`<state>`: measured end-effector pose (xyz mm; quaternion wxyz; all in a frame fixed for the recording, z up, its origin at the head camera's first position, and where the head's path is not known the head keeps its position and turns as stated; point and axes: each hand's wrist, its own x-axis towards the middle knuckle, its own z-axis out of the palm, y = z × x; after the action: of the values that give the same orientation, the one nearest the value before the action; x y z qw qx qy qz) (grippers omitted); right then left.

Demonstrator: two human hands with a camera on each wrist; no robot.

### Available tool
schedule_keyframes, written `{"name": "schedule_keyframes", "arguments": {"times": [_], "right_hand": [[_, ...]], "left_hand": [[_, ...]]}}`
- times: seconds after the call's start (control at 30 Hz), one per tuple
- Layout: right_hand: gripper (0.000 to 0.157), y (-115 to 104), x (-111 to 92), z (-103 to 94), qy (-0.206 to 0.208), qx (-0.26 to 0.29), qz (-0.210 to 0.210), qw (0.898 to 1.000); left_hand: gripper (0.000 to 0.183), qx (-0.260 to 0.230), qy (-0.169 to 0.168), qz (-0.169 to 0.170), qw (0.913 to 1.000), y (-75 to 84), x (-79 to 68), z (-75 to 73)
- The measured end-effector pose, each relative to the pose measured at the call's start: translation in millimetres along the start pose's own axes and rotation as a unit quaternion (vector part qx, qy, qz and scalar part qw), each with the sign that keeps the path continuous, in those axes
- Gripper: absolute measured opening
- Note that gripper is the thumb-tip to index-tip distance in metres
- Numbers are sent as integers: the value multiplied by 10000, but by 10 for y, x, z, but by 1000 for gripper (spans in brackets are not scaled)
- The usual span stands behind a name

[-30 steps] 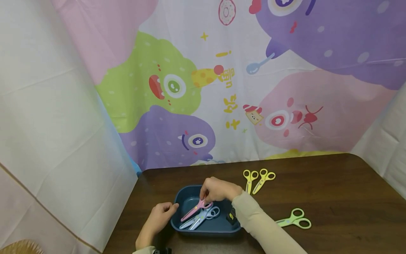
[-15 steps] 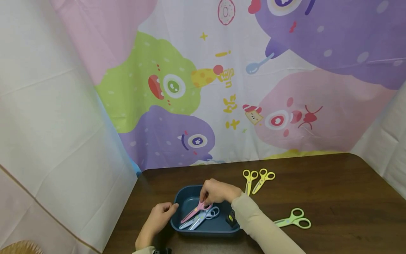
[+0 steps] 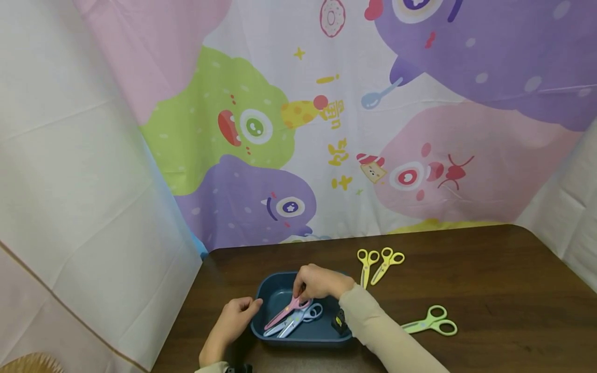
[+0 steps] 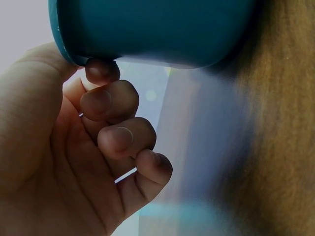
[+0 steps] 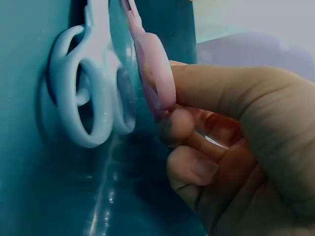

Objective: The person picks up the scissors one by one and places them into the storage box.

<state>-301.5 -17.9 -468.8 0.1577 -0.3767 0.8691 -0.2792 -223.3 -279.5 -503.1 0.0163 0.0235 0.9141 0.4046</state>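
Note:
My right hand (image 3: 323,282) pinches a pink pair of scissors (image 3: 285,314) by its handle loop, inside a dark blue rectangular bin (image 3: 317,341). The blades point toward the near left and lie over light blue scissors (image 3: 298,319), more than one pair stacked on the bin's floor. Up close in the right wrist view, thumb and fingers hold the pink handle (image 5: 158,73) beside the blue loops (image 5: 81,108). My left hand (image 3: 237,317) grips the bin's left rim between thumb and forefinger; in the left wrist view the other fingers (image 4: 125,140) curl below the bin wall (image 4: 152,34).
Two yellow pairs of scissors (image 3: 366,265) (image 3: 386,267) lie on the brown table (image 3: 503,290) behind the bin. A green pair of scissors (image 3: 431,324) lies to the right, partly behind the right sleeve (image 3: 382,331). A printed cartoon curtain (image 3: 345,217) hangs at the table's far edge.
The right hand has lowered slightly, and the pink scissors have come down a little closer onto the light blue ones. The left hand stays at the bin's rim.

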Motion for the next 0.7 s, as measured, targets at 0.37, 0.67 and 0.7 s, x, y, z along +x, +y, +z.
{"name": "schedule_keyframes", "arguments": {"times": [0.37,0.67,0.7], "right_hand": [[15,86,-1,15,-15,119,8,9999],[14,70,-80,-54,12,170,-32,9998],[14,74,-84,-60,18,173,-48,9998]], "left_hand": [[45,26,10,69,10000,-5,2,-7],[45,49,-9,51,10000,8,1,-11],[45,51,-6,48,10000,9,1,-12]]}}
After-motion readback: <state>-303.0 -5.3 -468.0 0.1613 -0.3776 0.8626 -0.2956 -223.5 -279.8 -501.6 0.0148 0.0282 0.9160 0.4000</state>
